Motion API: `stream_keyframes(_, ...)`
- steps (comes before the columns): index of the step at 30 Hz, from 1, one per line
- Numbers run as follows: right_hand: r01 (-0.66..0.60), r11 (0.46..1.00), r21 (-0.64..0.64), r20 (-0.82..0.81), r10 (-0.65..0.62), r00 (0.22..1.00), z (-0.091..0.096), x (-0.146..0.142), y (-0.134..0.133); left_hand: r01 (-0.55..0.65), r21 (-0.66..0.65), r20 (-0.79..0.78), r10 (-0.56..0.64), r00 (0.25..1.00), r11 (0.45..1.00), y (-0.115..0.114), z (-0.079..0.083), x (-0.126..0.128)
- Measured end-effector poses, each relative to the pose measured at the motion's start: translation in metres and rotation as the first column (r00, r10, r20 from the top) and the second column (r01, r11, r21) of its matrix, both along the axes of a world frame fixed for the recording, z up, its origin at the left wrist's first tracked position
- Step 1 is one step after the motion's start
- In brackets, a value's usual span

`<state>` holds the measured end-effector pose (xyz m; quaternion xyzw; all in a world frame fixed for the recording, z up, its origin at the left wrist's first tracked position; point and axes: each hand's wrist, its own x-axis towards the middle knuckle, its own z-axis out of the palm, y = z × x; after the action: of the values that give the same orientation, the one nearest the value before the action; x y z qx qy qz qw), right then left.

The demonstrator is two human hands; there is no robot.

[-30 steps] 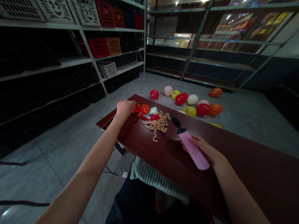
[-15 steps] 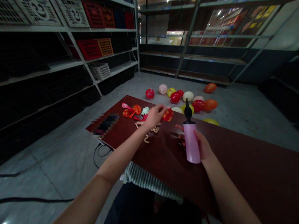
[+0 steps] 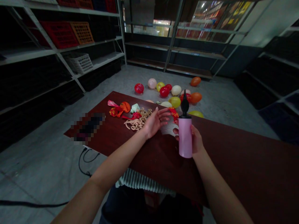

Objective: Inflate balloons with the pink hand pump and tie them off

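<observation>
My right hand (image 3: pixel 197 140) is wrapped round the pink body of a hand balloon pump (image 3: pixel 185 137), held upright with its black nozzle on top. To its left, my left hand (image 3: pixel 157 123) has its fingers stretched out and the thumb apart. Just beyond those fingertips is a red and gold uninflated balloon (image 3: pixel 173 114); whether they touch it I cannot tell. Beside my left wrist lies a heap of beige uninflated long balloons (image 3: pixel 137 123). More uninflated balloons, orange (image 3: pixel 125 107), red (image 3: pixel 136 115) and pale green (image 3: pixel 135 108), lie further left on the dark brown table (image 3: pixel 149 158).
Several inflated balloons (image 3: pixel 164 91) lie on the floor past the table. A blurred-out dark object (image 3: pixel 90 126) is at the table's left corner, with cables (image 3: pixel 81 165) hanging below. Shelves with crates (image 3: pixel 80 32) stand at the left; more shelving (image 3: pixel 149 46) is behind.
My left hand has gone from pinching the red and gold balloon to stretched fingers, exposing more of the beige heap. The view has turned right. My right hand still grips the pump.
</observation>
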<state>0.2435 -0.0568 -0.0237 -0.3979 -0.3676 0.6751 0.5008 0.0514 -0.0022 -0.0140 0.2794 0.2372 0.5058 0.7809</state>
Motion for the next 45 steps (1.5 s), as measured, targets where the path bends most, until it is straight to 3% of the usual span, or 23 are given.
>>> stream_keyframes(3, 0.049, 0.998, 0.027, -0.073, -0.047, 0.996, 0.003, 0.000, 0.001, 0.015, 0.012, -0.111, -0.014, 0.994, 1.000, -0.007, -0.008, 0.008)
stream_keyframes(7, 0.053, 0.999, 0.002, -0.070, -0.053, 0.996, 0.001, 0.004, 0.001, 0.188, 0.087, -0.374, -0.143, 0.916, 0.978, -0.012, -0.022, 0.021)
stream_keyframes(11, 0.031, 0.998, -0.050, 0.008, -0.031, 0.999, -0.002, 0.008, -0.002, 0.155, 0.138, -0.456, -0.076, 0.887, 0.978, -0.010, -0.026, 0.024)
stream_keyframes(17, -0.124, 0.992, -0.012, 0.036, 0.124, 0.992, 0.000, 0.001, -0.009, 0.110, 0.064, -0.162, -0.098, 0.982, 0.992, -0.012, -0.017, 0.022)
stream_keyframes(21, -0.176, 0.984, 0.024, 0.049, 0.175, 0.983, 0.003, -0.007, -0.012, 0.031, 0.044, -0.038, -0.029, 0.999, 0.999, -0.011, -0.006, 0.016)
stream_keyframes(26, -0.296, 0.955, 0.004, -0.006, 0.296, 0.955, 0.005, -0.005, -0.018, -0.193, -0.064, 0.080, 0.198, 0.977, 0.979, -0.002, 0.008, -0.001)
stream_keyframes(31, -0.445, 0.896, 0.007, 0.055, 0.444, 0.894, 0.006, -0.002, -0.023, -0.277, 0.020, 0.263, 0.263, 0.928, 0.961, 0.005, 0.020, -0.023)
stream_keyframes(35, -0.514, 0.857, -0.005, 0.086, 0.513, 0.854, 0.006, -0.007, -0.024, -0.340, 0.014, 0.282, 0.323, 0.904, 0.940, 0.009, 0.022, -0.032)
stream_keyframes(40, -0.467, 0.884, -0.011, 0.096, 0.466, 0.879, 0.010, -0.013, -0.025, -0.328, -0.039, 0.214, 0.328, 0.920, 0.944, 0.013, 0.017, -0.031)
stream_keyframes(45, -0.452, 0.892, 0.008, 0.081, 0.450, 0.890, 0.011, -0.011, -0.023, -0.290, 0.004, 0.191, 0.284, 0.940, 0.957, 0.017, 0.010, -0.029)
